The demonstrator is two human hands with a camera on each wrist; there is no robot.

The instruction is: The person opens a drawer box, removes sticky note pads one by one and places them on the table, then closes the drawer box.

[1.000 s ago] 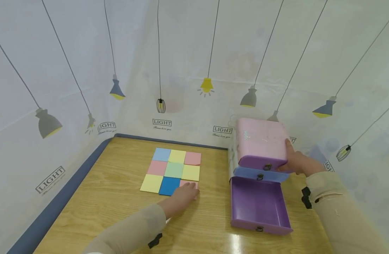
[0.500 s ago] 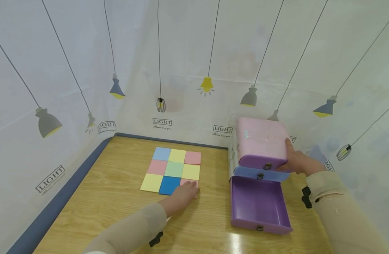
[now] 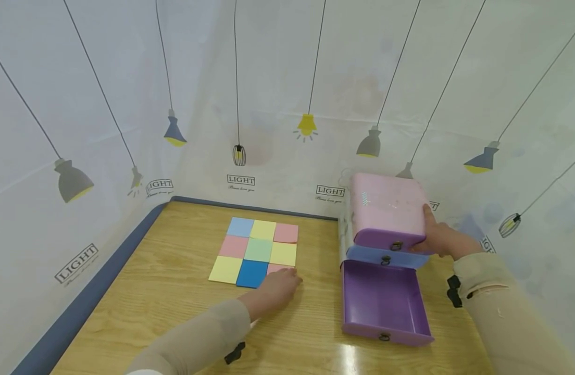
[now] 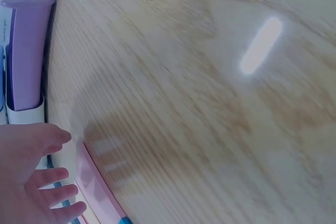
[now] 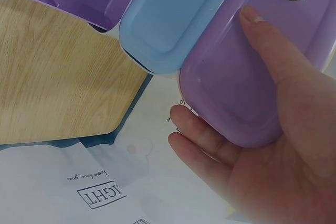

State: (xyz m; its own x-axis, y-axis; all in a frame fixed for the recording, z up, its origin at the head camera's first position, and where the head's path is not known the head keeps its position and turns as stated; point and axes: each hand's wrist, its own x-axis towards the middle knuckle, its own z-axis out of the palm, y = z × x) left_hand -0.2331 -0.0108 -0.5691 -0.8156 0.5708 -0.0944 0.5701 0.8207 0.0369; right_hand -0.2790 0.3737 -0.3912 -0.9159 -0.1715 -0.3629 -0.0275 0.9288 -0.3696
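Coloured square cards (image 3: 258, 250) lie in a three-by-three grid, in pink, yellow, green and blue. My left hand (image 3: 277, 289) is at the near right corner of the grid, partly covering a pink card (image 3: 279, 268). In the left wrist view its fingers (image 4: 55, 195) are loosely spread beside that card, holding nothing. My right hand (image 3: 444, 239) holds the right side of a small drawer cabinet (image 3: 388, 205). Its thumb (image 5: 268, 40) lies on the purple top drawer front, with fingers round the side. The purple bottom drawer (image 3: 381, 297) is pulled out, with nothing visible inside.
The cabinet's blue middle drawer (image 3: 386, 256) is pushed in. A white cloth (image 3: 269, 104) printed with hanging lamps stands behind the wooden table (image 3: 175, 250), along a dark blue edge (image 3: 254, 208).
My left hand has come off the pink card and shifted slightly to the right. My right hand, the cards and the cabinet stay in place.
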